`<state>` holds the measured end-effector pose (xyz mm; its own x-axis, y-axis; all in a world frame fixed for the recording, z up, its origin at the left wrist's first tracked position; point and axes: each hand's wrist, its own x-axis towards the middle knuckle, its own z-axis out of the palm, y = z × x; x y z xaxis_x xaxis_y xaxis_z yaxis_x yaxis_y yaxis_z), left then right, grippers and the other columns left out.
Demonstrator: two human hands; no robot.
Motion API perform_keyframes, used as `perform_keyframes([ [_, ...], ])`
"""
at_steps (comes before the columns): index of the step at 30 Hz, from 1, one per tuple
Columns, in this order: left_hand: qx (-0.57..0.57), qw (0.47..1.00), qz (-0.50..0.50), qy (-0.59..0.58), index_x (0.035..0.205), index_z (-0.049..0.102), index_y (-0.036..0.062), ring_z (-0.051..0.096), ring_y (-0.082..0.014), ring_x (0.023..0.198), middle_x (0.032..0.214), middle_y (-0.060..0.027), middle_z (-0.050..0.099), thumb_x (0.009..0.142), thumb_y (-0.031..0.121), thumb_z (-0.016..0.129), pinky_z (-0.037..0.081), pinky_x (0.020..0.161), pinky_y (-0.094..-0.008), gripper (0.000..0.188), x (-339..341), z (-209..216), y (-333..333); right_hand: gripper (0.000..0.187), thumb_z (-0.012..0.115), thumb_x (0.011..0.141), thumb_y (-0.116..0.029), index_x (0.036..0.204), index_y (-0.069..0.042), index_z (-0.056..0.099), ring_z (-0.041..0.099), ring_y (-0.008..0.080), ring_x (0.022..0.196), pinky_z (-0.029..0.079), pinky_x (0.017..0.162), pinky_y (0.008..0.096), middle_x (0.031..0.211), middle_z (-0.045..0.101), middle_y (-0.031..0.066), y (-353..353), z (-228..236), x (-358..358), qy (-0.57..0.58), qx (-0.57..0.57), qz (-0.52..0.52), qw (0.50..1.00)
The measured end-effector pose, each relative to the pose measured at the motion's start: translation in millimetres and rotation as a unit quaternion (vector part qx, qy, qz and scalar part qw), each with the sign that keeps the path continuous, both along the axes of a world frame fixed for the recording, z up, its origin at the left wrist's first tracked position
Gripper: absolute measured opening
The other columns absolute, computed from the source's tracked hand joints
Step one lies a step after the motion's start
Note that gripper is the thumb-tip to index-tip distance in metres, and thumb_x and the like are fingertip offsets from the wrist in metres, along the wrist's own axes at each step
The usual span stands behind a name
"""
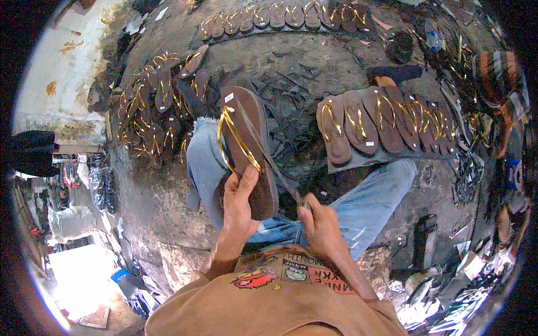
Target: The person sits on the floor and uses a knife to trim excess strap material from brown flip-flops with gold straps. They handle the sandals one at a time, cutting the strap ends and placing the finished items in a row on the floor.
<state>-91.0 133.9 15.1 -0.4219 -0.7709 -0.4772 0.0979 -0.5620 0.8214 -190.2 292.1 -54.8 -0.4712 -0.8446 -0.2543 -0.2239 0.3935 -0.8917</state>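
A brown flip-flop (246,151) with gold straps and a small white label is held upright over my lap. My left hand (240,196) grips it near its lower end, the thumb lying over the gold strap. My right hand (319,224) is closed around the lower end of a long thin grey strip (286,183). That strip runs up along the right edge of the flip-flop and over its sole. Whether it is a knife blade or a cut-off rubber edge, I cannot tell.
On the right, several brown sandals (358,120) lie in a row on a dark sheet (358,162). A heap of gold-strapped sandals (162,98) lies at left, and another row (280,19) at the far side. Dark rubber offcuts (291,84) litter the floor. A person's foot (385,81) shows behind the right row.
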Motion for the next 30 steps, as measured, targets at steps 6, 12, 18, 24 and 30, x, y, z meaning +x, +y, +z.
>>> perform_keyframes([
  [6,0.009,1.0,-0.005,-0.009,0.114,0.063,0.0072,0.066,-0.0143,0.078,0.092,-0.0008,0.069,0.097,0.026,0.067,0.054,0.07,-0.0294,0.025,7,-2,-8,0.031,0.053,0.102,-0.039,0.107,-0.009,0.058,0.065,0.047,0.075,0.049,0.062,0.0543,0.082,0.066,0.0266,-104,15,-38,0.112,-0.017,-0.023,0.993],
  [12,-0.017,0.99,-0.028,-0.137,0.131,0.055,0.0044,0.063,-0.0157,0.101,0.112,-0.0054,0.065,0.091,0.02,0.074,0.052,0.091,-0.0308,0.048,23,-7,15,0.037,0.059,0.101,-0.04,0.103,-0.004,0.063,0.061,0.0224,0.069,0.049,0.062,0.039,0.077,0.065,0.0117,-150,14,-91,-0.15,-0.183,-0.14,0.961],
  [18,-0.232,0.958,-0.142,-0.09,0.133,0.052,0.0015,0.064,-0.0166,0.104,0.115,-0.0059,0.065,0.097,0.015,0.065,0.052,0.092,-0.0317,0.041,-8,19,-5,0.038,0.077,0.09,-0.026,0.114,0.001,0.068,0.063,0.0093,0.079,0.053,0.072,0.0305,0.088,0.072,0.0052,-92,46,-63,-0.184,-0.214,-0.134,0.95],
  [24,-0.034,0.991,-0.129,-0.031,0.122,0.059,0.006,0.068,-0.0128,0.09,0.107,-0.003,0.069,0.101,0.026,0.064,0.058,0.078,-0.029,0.03,-1,53,-43,0.047,0.06,0.099,-0.041,0.13,-0.007,0.061,0.069,0.0255,0.076,0.052,0.072,0.0359,0.084,0.07,0.0133,1,69,-41,-0.199,-0.125,-0.092,0.968],
  [30,0.063,0.993,-0.079,-0.062,0.117,0.061,0.0089,0.068,-0.0111,0.091,0.106,-0.0006,0.069,0.101,0.03,0.064,0.058,0.08,-0.0292,0.026,19,52,-23,0.037,0.053,0.099,-0.034,0.126,-0.009,0.061,0.065,0.0495,0.087,0.052,0.075,0.0529,0.093,0.069,0.0259,126,37,16,-0.064,0.084,0.078,0.991],
])
